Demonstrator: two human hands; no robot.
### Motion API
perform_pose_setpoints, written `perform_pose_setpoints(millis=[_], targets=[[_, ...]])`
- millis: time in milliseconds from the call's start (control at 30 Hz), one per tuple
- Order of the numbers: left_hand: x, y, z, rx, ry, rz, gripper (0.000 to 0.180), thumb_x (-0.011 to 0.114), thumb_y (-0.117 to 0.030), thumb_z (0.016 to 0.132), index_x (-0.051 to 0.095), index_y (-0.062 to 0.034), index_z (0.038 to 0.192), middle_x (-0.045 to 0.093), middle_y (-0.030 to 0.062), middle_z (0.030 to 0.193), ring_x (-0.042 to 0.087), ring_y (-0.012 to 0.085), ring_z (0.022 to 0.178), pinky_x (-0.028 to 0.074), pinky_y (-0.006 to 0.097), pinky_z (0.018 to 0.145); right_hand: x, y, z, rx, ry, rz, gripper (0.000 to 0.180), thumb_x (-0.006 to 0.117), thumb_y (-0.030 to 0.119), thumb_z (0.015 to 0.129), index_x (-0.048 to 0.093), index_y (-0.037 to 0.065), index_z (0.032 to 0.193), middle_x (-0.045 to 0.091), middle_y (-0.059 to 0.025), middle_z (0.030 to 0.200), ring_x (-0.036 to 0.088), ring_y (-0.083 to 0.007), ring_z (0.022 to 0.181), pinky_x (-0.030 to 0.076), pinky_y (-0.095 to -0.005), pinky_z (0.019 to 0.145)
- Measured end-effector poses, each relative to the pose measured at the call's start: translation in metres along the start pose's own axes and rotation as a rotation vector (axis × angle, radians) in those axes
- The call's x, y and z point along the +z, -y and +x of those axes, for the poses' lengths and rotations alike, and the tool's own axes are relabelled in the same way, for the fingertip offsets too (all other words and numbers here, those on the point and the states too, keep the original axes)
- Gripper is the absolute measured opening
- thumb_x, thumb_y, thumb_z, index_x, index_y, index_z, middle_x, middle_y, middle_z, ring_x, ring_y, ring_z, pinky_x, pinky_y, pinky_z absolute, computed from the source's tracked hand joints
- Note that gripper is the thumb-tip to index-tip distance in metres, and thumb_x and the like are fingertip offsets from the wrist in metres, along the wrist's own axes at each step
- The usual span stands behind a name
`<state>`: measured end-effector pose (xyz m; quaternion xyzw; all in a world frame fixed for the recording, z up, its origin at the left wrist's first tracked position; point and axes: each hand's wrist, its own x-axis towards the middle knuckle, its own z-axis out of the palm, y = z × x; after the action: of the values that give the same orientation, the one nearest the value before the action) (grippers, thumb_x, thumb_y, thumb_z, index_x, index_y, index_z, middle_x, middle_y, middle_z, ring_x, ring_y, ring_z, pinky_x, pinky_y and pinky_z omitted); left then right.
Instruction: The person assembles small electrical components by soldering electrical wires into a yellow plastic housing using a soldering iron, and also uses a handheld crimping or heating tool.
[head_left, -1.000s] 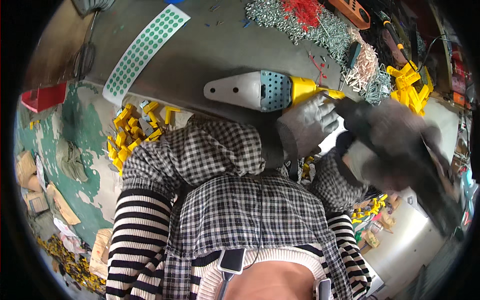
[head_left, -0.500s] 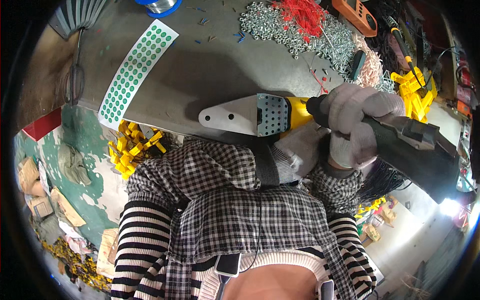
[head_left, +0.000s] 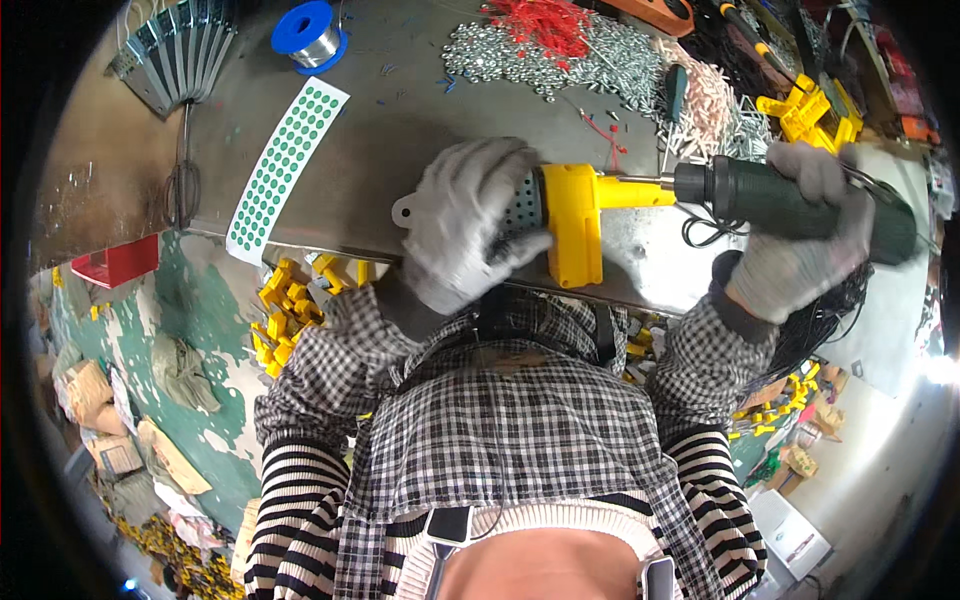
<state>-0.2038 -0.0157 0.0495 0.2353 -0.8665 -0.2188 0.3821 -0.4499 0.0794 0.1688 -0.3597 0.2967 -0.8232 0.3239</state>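
My gloved left hand (head_left: 465, 215) is wrapped over the grey metal plate end of an assembly with a yellow plastic body (head_left: 573, 235). Between hand and yellow plastic shows a strip of perforated metal (head_left: 521, 205); the plate's rounded tip with a hole (head_left: 403, 210) sticks out on the left. In my gloved right hand (head_left: 808, 235) is a dark green power screwdriver (head_left: 760, 192), held nearly level. Its thin steel bit (head_left: 645, 179) points left, along the yellow body's narrow arm; whether the tip touches a screw cannot be made out.
On the grey bench lie a sheet of green round stickers (head_left: 288, 165), a blue wire spool (head_left: 309, 38), a pile of screws and nuts (head_left: 510, 58), red ties (head_left: 545, 25) and pink pieces (head_left: 700, 95). Yellow plastic parts (head_left: 283, 315) fill a spot below the bench's front edge.
My left hand has come from beneath the assembly to over its metal plate. My right hand and the screwdriver have moved right, away from the yellow body, and the screwdriver is now more level.
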Motion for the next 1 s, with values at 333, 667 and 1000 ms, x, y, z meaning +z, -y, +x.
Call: perform_pose_setpoints(millis=[333,667,1000], targets=[[-0.001,0.021,-0.022,-0.094,0.173,0.184,0.059,0.073,-0.040,0.076,0.058,-0.0098,0.124,0.059,0.0066,0.123,0.057,0.0277,0.110,0.046,0.040,0.095,-0.063,-0.076,-0.015,0.092,-0.455,0.140,0.028,0.066,0.023,0.088,0.056,0.002,0.102,0.052,-0.0001,0.078,0.051,-0.0142,0.074,0.048,-0.0386,0.081],[-0.010,0.026,-0.016,-0.099,0.199,0.101,0.054,0.079,-0.025,0.070,0.062,-0.0099,0.120,0.062,0.0066,0.117,0.059,0.0278,0.107,0.049,0.038,0.091,-0.061,-0.100,-0.019,0.220,-0.608,0.288,0.025,0.065,0.024,0.089,0.057,0.002,0.096,0.051,-0.0014,0.078,0.052,-0.0148,0.072,0.050,-0.0383,0.079],[-0.008,0.026,-0.012,-0.111,0.207,0.022,0.051,0.080,-0.028,0.070,0.063,-0.0089,0.114,0.062,0.0087,0.112,0.060,0.0295,0.102,0.049,0.040,0.088,-0.048,-0.101,-0.023,0.172,-0.644,0.273,0.021,0.065,0.018,0.087,0.053,0.003,0.094,0.051,-0.0003,0.077,0.051,-0.0143,0.067,0.047,-0.0345,0.077]])
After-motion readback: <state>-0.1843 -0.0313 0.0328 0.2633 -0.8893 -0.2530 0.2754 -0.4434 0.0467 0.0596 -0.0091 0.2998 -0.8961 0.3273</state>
